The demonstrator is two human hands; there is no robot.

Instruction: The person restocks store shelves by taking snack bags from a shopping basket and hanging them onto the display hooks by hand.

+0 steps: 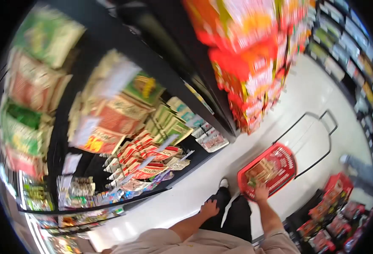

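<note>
Apparently to steady it, the right hand (261, 193) touches the packet (261, 170) lying in the red basket (289, 155), though one cannot tell whether its fingers close, while the loose, empty left hand (210, 208) rests on the dark trousers (238, 216), perhaps for balance.

Lighting: bright, white; strip lights (32, 230) glare at lower left. Pale floor (161, 211): glossy reflections, soft shadow beside the red basket (280, 148). Upper packets (46, 80): smeared by blur. Edges: fisheye curvature, shelves (106, 211) bow, corners black.
</note>
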